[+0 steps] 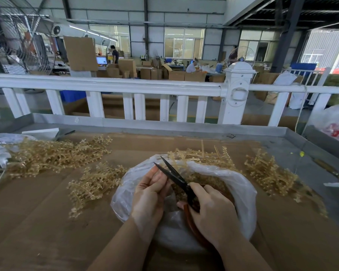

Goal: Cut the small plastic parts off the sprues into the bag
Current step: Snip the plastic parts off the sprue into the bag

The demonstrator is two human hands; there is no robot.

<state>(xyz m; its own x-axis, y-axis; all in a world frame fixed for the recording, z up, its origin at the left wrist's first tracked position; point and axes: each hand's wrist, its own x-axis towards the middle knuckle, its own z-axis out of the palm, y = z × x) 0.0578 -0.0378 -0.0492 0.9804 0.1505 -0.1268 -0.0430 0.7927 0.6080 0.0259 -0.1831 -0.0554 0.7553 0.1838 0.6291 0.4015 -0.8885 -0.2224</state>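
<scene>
A clear plastic bag (241,184) lies open on the cardboard in front of me, with a heap of small tan cut parts (207,181) inside. My right hand (213,212) grips the red handles of black-bladed scissors (174,176), whose blades are parted and point up and to the left. My left hand (151,194) is over the bag's left rim, its fingers curled beside the blades; whether it pinches a sprue is hidden. Tan sprues (94,184) lie just left of the bag.
More tan sprue piles lie at the far left (53,155), behind the bag (204,157) and at the right (270,173). Brown cardboard (37,222) covers the grey metal table (294,151). A white railing (125,87) runs behind it.
</scene>
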